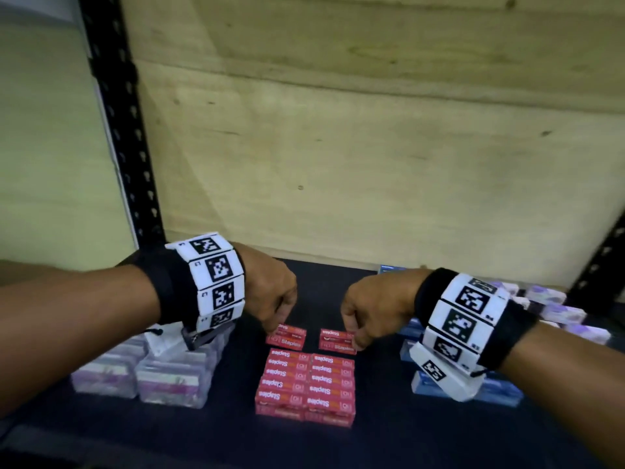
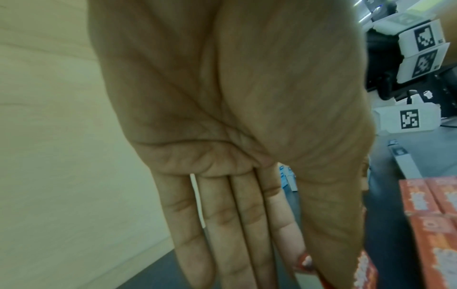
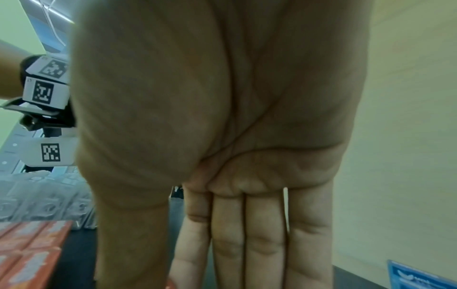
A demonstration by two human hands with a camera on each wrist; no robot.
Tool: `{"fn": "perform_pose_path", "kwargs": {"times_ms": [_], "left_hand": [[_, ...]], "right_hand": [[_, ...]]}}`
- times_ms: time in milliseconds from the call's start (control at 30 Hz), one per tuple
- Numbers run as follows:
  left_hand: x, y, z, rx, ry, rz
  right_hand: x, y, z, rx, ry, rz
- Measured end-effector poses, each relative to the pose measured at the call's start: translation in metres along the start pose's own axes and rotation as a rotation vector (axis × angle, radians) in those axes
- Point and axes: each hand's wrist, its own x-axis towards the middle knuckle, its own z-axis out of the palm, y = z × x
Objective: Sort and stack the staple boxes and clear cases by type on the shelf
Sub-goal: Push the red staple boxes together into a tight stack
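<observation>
Two single red staple boxes lie side by side on the dark shelf (image 1: 389, 445), behind a red stack of staple boxes (image 1: 304, 389). My left hand (image 1: 270, 328) reaches down and pinches the left box (image 1: 289, 336); in the left wrist view, thumb and index finger of that hand (image 2: 296, 260) hold its red edge (image 2: 367, 273). My right hand (image 1: 355, 340) pinches the right box (image 1: 336, 340) at its right end. The right wrist view shows that hand (image 3: 173, 273) with only a red sliver of box (image 3: 171, 284) between thumb and fingers.
Clear cases (image 1: 169, 377) are stacked at the left under my left wrist. Blue boxes (image 1: 500, 390) sit at the right, with pale purple boxes (image 1: 558, 309) behind them. A wooden back panel (image 1: 372, 164) and a black upright (image 1: 125, 130) bound the shelf.
</observation>
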Motion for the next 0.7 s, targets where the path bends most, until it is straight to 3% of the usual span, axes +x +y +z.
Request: {"fn": "perform_pose_path", "kwargs": {"times_ms": [467, 700], "left_hand": [[-0.020, 0.005, 0.008, -0.115, -0.187, 0.034], [-0.017, 0.006, 0.011, -0.117, -0.175, 0.048]], "right_hand": [[-0.022, -0.005, 0.006, 0.078, -0.113, -0.007], [-0.020, -0.007, 0.002, 0.102, -0.125, -0.033]]}}
